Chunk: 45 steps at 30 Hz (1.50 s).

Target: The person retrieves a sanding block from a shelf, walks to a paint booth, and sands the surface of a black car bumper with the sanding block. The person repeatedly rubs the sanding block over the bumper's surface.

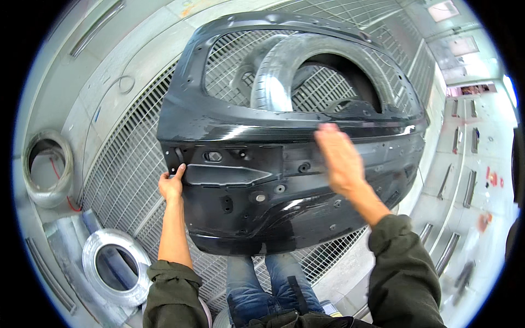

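A black car tailgate (188, 123) lies in front of me, with a large window opening in its far half and recesses and holes in its near half. My left hand (171, 186) grips its left edge, the thumb on top and the fingers partly hidden by the rim. Over the middle of the panel, my right hand (342, 158) is held flat with its fingers stretched out, slightly blurred. It holds nothing. Whether its palm touches the surface I cannot tell. Through the window opening shows a tyre (273, 76) under the panel.
Metal floor grating (126, 158) runs beneath the tailgate. To the left stand a pale ring-shaped roll (34, 183) and a plastic-wrapped ring (95, 279). A thin cable (112, 87) lies on the floor. At the right is a pale wall (437, 218) with metal fittings.
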Motion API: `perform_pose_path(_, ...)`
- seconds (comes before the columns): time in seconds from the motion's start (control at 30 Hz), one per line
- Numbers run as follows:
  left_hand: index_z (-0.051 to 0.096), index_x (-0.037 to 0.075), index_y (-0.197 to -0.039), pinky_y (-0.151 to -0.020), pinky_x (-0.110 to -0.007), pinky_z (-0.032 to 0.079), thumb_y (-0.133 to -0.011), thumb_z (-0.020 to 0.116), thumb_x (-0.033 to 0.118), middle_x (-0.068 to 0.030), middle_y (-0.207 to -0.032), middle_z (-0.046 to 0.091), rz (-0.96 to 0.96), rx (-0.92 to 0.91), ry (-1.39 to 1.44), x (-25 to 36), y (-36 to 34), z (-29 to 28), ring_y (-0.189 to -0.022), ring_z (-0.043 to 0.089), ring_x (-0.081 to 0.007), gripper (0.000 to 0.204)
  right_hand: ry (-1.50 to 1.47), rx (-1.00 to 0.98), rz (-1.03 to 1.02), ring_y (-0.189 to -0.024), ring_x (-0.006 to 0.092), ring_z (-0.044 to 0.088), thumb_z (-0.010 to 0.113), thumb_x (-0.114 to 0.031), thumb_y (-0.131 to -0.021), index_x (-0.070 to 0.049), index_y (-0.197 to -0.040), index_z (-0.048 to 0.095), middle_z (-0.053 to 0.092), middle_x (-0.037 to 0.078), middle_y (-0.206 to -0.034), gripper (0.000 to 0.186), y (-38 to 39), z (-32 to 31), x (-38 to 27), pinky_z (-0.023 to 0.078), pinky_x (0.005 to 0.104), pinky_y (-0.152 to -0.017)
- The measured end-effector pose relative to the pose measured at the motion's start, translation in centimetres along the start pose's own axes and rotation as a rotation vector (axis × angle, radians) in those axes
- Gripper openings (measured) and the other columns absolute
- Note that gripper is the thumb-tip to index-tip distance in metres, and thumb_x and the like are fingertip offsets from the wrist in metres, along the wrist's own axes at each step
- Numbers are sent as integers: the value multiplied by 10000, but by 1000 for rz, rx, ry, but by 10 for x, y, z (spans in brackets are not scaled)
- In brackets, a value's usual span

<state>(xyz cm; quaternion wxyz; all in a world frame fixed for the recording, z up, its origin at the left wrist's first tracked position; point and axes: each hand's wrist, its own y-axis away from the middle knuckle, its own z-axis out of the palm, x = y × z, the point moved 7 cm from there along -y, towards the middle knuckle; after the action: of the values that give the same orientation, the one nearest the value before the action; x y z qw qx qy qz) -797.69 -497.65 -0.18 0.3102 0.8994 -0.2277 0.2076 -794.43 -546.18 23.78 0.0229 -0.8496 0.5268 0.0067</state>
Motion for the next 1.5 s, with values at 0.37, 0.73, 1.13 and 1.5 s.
perform_pose_path(0.37, 488, -38, -1460, -1188, -465, 325, -1000, 677, 278, -227, -1519, 474, 1095, 195, -52, 140, 106, -13, -1424, 432, -371, 589, -214, 352, 1843, -1162, 375, 609, 636, -377, -985, 131, -1301, 561, 637, 285, -1257, 602, 596, -34, 91, 423, 446, -1057)
perform_pose_path(0.73, 431, 38, -1545, -1219, -443, 285, -1077, 532, 310, -185, -1579, 450, 1755, -186, -522, 316, 422, 190, -1466, 411, -348, 551, -1352, 1214, 2268, -587, 216, 639, 835, -392, -857, -76, -949, 633, 660, 68, -723, 386, 780, 160, 83, 548, 362, -569)
perform_pose_path(1.13, 372, -60, -1552, -1247, -388, 266, -1143, 289, 322, -230, -1605, 401, 1557, 80, -920, 439, 284, 215, -1500, 368, -334, 566, -1220, 1474, 2558, -924, 255, 675, 898, -401, -786, 153, -1203, 621, 689, 173, -1113, 747, 919, 445, 324, 545, 405, -818)
perform_pose_path(1.5, 261, -42, -1605, -1251, -389, 237, -1115, 265, 530, -216, -1662, 291, 1322, -6, -829, 447, 344, 202, -1520, 310, -328, 753, -1505, 1944, 2547, -870, 252, 652, 792, -155, -709, -14, -1075, 666, 667, 101, -1003, 412, 905, 515, 375, 512, 425, -750)
